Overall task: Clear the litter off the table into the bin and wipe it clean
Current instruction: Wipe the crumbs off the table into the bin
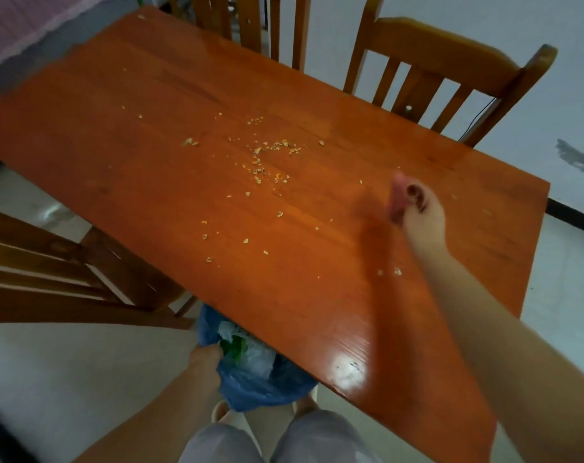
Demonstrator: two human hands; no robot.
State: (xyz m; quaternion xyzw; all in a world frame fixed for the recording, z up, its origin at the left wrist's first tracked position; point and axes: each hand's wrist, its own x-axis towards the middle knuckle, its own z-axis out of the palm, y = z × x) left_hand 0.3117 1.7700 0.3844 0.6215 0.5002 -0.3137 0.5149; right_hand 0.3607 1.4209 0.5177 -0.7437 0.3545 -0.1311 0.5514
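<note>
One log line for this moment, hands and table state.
right hand: grips pink cloth over table | left hand: holds blue bin bag at edge | crumbs: uncleared

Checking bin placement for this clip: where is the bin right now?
In the head view the blue-lined bin sits on the floor, lower centre, tucked partly under the table's near edge, with the left hand gripping its liner rim.

Orange wood-grain table [150,162], blue bin bag [263,385], seemingly pink cloth [397,198].
</note>
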